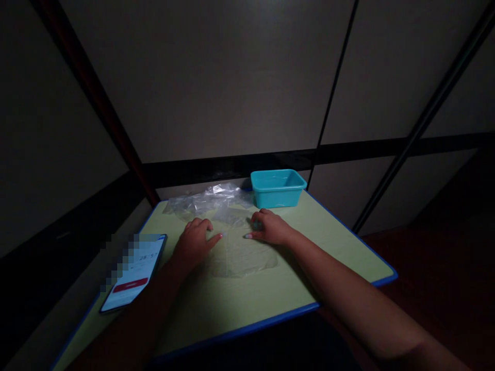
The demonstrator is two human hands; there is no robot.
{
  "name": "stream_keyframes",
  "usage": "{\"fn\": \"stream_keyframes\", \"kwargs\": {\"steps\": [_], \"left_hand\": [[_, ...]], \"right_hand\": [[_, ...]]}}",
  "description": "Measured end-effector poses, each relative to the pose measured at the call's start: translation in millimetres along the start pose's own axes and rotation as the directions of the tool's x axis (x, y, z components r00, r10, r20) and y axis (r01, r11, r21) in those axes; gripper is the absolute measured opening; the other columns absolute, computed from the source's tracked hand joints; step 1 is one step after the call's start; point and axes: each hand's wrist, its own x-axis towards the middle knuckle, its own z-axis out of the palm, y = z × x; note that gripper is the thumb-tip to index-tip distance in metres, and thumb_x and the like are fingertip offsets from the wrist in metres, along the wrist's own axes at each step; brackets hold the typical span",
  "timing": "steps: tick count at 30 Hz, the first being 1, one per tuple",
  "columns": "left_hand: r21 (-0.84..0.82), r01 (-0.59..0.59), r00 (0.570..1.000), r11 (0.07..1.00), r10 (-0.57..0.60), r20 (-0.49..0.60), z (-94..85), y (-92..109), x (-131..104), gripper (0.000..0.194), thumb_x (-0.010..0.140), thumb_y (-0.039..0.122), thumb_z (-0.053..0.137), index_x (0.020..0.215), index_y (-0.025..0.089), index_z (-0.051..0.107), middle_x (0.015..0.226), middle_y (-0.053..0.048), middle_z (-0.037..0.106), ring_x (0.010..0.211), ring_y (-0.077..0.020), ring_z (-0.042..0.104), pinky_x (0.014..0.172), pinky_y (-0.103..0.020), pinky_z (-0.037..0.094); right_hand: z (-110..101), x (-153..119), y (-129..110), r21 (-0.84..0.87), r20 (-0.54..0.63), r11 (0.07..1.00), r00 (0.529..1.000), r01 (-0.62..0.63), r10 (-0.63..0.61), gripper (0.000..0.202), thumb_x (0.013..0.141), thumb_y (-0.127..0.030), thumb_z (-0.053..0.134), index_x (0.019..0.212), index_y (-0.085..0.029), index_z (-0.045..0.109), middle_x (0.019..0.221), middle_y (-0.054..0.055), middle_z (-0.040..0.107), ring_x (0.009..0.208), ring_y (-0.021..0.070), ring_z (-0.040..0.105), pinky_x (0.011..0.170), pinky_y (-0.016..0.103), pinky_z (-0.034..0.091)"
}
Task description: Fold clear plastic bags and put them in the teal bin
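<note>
A thin clear plastic bag (247,260) lies spread on the table in front of me. My left hand (195,239) rests over its left side, thumb stretched toward the middle and fingers bent, with a gap between them. From the right, my right hand (273,228) reaches over the upper part of the same plastic, its thumb pointing left and its fingers loosely curved apart from it. Both hands look to be touching the plastic, though neither visibly grips it. Behind them sits a crumpled heap of clear plastic bags (216,200).
A turquoise plastic basket (277,197) stands at the table's back edge, right of the heap. A phone (135,273) with a lit screen lies at the left edge. The pale table (340,257) has a blue rim and abuts cabinet panels (232,82).
</note>
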Motion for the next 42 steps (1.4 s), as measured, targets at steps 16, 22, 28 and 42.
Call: {"fn": "stream_keyframes", "kwargs": {"steps": [16,22,28,42], "left_hand": [[-0.184,-0.315,0.9,0.931,0.355,0.252,0.0,23,-8,0.067,0.068,0.058,0.063,0.124,0.023,0.051,0.139,-0.01,0.041,0.131,-0.031,0.025,0.107,-0.049,0.018],[-0.189,-0.293,0.809,0.937,0.348,0.474,-3.0,30,-12,0.072,0.07,0.057,0.06,0.132,0.026,0.042,0.145,-0.01,0.03,0.137,-0.0308,0.014,0.105,-0.058,0.007],[-0.215,-0.365,0.764,0.906,0.423,0.487,3.4,35,-17,0.078,0.075,0.062,0.052,0.14,0.024,0.029,0.147,-0.01,0.022,0.137,-0.0295,0.014,0.106,-0.058,0.006],[-0.043,-0.3,0.939,0.953,0.303,0.161,3.9,31,-11,0.041,0.085,0.044,0.046,0.119,0.024,0.055,0.135,-0.008,0.047,0.132,-0.0284,0.028,0.104,-0.06,0.015]], "right_hand": [[10,9,7,-0.174,-0.054,0.955,0.971,-0.24,0.234,0.043,0.079,-0.057,0.05,0.097,-0.019,0.056,0.105,0.013,0.054,0.103,0.0285,0.044,0.077,0.038,0.037],[13,12,7,-0.079,-0.031,0.974,0.977,-0.211,0.209,0.044,0.075,-0.058,0.057,0.1,-0.022,0.056,0.107,0.01,0.051,0.104,0.0264,0.043,0.079,0.037,0.035],[16,14,4,-0.11,-0.037,0.955,0.961,-0.275,0.273,0.049,0.072,-0.065,0.054,0.091,-0.019,0.058,0.103,0.011,0.054,0.102,0.028,0.043,0.078,0.04,0.035],[18,16,-2,-0.067,0.012,0.974,0.976,-0.216,0.217,0.043,0.07,-0.061,0.06,0.085,-0.02,0.062,0.102,0.01,0.055,0.102,0.0272,0.041,0.077,0.038,0.033]]}}
